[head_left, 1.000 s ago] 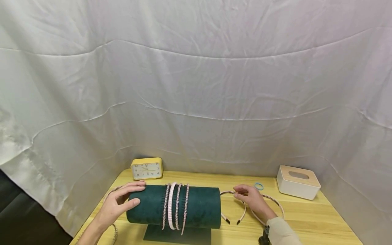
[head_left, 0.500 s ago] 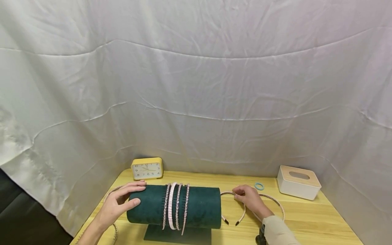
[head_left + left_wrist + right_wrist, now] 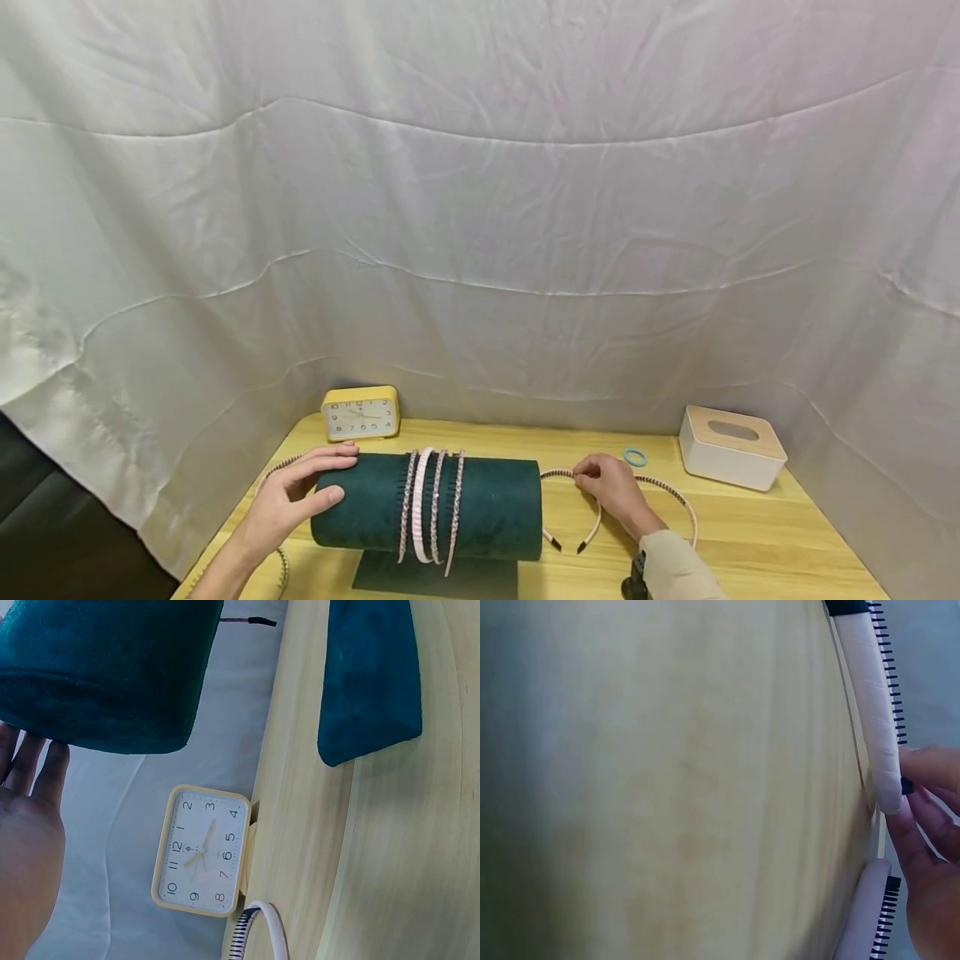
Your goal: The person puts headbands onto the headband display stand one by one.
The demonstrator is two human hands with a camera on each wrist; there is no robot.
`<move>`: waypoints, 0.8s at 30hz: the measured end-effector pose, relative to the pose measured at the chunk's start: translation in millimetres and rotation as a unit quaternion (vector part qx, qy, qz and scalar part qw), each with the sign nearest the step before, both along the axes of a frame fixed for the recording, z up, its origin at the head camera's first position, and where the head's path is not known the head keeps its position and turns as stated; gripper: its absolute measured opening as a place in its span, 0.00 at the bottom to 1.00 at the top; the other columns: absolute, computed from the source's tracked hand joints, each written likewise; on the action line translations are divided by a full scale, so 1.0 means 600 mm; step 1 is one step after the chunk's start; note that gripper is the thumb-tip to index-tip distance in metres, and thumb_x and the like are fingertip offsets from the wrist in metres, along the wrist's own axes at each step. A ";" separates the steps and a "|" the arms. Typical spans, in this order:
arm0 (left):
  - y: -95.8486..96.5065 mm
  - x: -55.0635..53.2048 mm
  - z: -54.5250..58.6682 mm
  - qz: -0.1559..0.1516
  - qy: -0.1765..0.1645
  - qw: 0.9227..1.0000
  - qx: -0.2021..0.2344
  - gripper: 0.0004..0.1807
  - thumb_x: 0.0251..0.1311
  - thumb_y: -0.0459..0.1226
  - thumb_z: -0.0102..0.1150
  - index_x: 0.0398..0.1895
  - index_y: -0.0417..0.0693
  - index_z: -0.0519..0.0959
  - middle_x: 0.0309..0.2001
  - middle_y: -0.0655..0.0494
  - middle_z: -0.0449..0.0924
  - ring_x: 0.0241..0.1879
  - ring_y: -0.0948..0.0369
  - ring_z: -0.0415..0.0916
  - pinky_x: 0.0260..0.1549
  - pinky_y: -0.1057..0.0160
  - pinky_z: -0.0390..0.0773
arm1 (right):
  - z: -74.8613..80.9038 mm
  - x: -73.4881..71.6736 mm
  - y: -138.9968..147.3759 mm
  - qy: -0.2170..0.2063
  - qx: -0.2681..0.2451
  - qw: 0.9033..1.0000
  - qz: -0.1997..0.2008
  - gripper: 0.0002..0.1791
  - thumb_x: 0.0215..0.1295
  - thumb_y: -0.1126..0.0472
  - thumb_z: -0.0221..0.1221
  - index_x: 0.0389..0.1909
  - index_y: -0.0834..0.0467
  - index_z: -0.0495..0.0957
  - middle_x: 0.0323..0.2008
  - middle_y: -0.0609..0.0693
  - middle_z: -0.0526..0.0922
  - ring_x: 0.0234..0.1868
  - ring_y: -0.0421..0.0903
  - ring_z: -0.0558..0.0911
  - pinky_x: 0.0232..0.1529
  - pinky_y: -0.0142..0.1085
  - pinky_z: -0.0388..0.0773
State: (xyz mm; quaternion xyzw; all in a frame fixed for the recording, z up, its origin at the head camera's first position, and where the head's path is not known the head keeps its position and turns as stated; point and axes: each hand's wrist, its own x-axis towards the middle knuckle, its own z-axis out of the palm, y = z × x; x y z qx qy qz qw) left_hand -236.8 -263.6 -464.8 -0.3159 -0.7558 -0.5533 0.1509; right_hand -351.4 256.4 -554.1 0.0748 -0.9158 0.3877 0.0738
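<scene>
A dark green velvet cylinder stand (image 3: 495, 508) carries several headbands around its middle, among them a pale pink ribbed headband (image 3: 422, 505). My left hand (image 3: 288, 498) rests on the stand's left end, with thumb and fingers spread apart. To the right of the stand, my right hand (image 3: 613, 490) pinches a pink headband (image 3: 557, 472) lying on the table. In the right wrist view, thumb and fingers meet at this pink headband (image 3: 874, 705), whose inner side has black comb teeth. The stand hides part of it in the head view.
Another headband (image 3: 684, 500) lies right of my right hand, partly behind the arm. More headbands (image 3: 283, 571) lie at the left by my forearm. A yellow clock (image 3: 360, 414), a blue ring (image 3: 634, 456) and a tissue box (image 3: 731, 447) stand or lie at the back.
My right wrist and sleeve have shifted slightly left, and the headband's tip has moved a little with them. The left hand stays where it was on the stand.
</scene>
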 end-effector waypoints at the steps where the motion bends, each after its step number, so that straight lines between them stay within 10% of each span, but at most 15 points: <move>1: 0.000 0.000 0.000 0.000 0.000 1.000 0.000 0.22 0.67 0.18 0.62 0.63 0.34 0.84 0.70 0.57 0.83 0.71 0.71 0.76 0.71 0.77 0.72 | 0.000 0.001 0.000 0.000 -0.001 1.000 -0.001 0.05 0.70 0.68 0.71 0.38 0.54 0.90 0.36 0.43 0.89 0.40 0.40 0.85 0.41 0.34 0.84; 24: 0.000 0.001 0.002 0.000 0.000 1.000 -0.001 0.22 0.67 0.18 0.62 0.63 0.34 0.84 0.70 0.58 0.83 0.71 0.70 0.77 0.71 0.77 0.72 | 0.015 0.001 -0.002 -0.011 -0.030 0.999 0.021 0.03 0.78 0.62 0.66 0.44 0.57 0.87 0.39 0.45 0.89 0.41 0.39 0.82 0.42 0.31 0.80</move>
